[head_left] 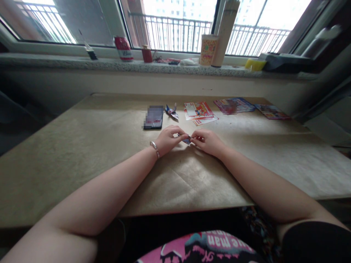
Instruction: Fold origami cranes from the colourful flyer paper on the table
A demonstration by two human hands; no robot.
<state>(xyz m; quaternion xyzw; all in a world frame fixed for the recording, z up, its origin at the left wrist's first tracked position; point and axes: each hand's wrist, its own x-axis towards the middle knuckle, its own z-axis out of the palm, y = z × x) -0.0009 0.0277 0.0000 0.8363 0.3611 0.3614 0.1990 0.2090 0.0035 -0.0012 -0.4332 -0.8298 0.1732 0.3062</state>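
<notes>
My left hand (170,138) and my right hand (207,141) meet in the middle of the brown paper-covered table (82,153). Both pinch a small folded piece of coloured paper (187,140) that lies between their fingertips, low over the tabletop. A silver bracelet (154,147) circles my left wrist. Just beyond my hands lies a finished folded paper figure (172,111) next to a dark phone (154,117).
Printed leaflets lie in stacks at the table's far side: one (199,111), another (234,105), a third (272,111). The windowsill holds a red can (123,48), a small red jar (147,54), a patterned cup (208,49) and a yellow sponge (255,64).
</notes>
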